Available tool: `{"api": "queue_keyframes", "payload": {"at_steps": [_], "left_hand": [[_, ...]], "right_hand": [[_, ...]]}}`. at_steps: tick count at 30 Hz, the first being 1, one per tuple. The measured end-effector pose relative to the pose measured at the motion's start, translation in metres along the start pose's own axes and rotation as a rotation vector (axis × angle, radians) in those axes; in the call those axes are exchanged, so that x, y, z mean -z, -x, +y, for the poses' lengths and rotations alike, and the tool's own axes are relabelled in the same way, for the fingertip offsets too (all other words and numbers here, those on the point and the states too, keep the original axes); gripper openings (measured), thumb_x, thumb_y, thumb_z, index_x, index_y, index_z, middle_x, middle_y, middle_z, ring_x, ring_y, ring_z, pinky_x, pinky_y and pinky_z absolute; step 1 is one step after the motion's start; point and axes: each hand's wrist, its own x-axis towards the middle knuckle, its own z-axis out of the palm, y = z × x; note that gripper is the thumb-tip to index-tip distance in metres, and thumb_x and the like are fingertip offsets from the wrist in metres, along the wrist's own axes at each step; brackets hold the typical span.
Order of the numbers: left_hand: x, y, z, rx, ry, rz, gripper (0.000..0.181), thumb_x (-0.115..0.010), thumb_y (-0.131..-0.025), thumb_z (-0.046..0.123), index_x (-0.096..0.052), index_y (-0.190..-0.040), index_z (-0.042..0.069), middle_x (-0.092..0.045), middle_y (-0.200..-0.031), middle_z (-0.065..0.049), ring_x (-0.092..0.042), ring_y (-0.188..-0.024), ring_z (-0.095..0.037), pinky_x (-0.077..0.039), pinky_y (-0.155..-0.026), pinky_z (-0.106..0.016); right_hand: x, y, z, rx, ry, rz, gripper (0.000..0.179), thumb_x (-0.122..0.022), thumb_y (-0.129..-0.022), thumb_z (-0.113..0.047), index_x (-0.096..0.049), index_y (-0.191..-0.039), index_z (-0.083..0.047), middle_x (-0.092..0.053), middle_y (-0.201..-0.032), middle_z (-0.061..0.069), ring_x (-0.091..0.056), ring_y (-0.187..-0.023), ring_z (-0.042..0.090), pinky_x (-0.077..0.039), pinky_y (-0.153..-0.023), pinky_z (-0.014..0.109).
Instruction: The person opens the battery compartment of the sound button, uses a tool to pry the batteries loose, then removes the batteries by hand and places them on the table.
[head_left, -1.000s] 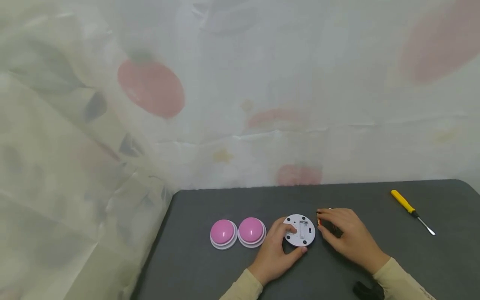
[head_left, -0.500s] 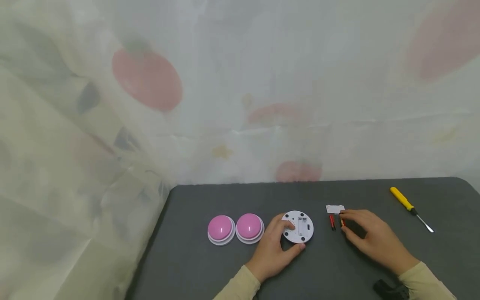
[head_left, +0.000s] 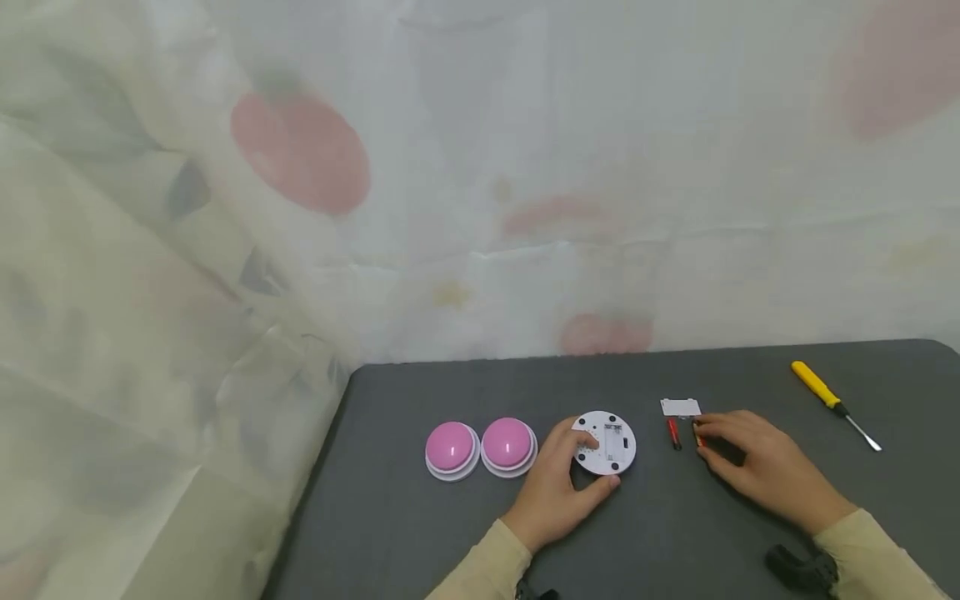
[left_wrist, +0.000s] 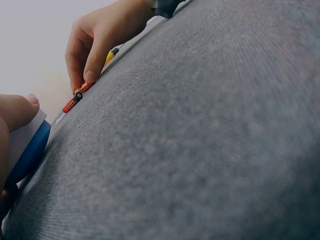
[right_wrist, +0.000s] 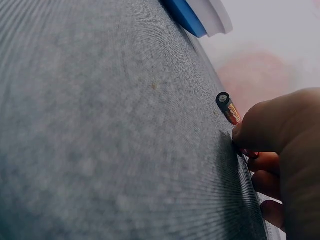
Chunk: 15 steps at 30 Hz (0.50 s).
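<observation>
My left hand (head_left: 551, 492) grips an upturned push button (head_left: 600, 460), thumb on the near rim and fingers over its white underside. The underside has small dark feet and an uncovered battery compartment (head_left: 617, 443). Its blue lower part (left_wrist: 31, 152) shows in the left wrist view. To the right, my right hand (head_left: 776, 471) pinches a small red and black battery (left_wrist: 86, 87) low at the table between thumb and fingertips, which partly hide it. A second such battery (head_left: 673, 434) lies just left of those fingertips; the right wrist view shows its end (right_wrist: 229, 108).
Two pink domed push buttons (head_left: 450, 447) on white bases stand side by side left of my left hand. A white battery cover (head_left: 680, 407) lies behind the batteries. A yellow-handled screwdriver (head_left: 825, 397) lies at the back right of the dark table (head_left: 420, 550).
My right hand has moved right, away from the upturned push button, to the spot beside the other battery and cover, carrying a battery. My left hand keeps its grip on the push button.
</observation>
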Motion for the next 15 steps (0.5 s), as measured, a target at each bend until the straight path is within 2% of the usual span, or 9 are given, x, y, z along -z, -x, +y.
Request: {"api": "queue_keyframes", "payload": {"at_steps": [8, 15], "left_hand": [[-0.002, 0.009, -0.003, 0.034, 0.013, -0.009, 0.042, -0.088, -0.094, 0.032, -0.058, -0.123, 0.024, -0.051, -0.160, 0.002, -0.052, -0.146, -0.015, -0.044, -0.119, -0.037], [-0.002, 0.010, -0.001, 0.009, -0.003, -0.008, 0.043, -0.088, -0.095, 0.032, -0.058, -0.124, 0.022, -0.051, -0.159, 0.000, -0.051, -0.146, -0.015, -0.044, -0.119, -0.036]], "right_hand": [[-0.010, 0.007, -0.001, 0.010, -0.006, -0.001, 0.049, -0.096, -0.067, 0.000, -0.083, -0.113, -0.013, -0.079, -0.118, 0.004, -0.070, -0.104, 0.024, -0.043, -0.098, 0.010], [-0.004, 0.008, -0.003, 0.015, -0.019, 0.009, 0.050, -0.097, -0.066, -0.001, -0.083, -0.113, -0.012, -0.079, -0.118, 0.005, -0.069, -0.105, 0.025, -0.041, -0.100, 0.009]]}}
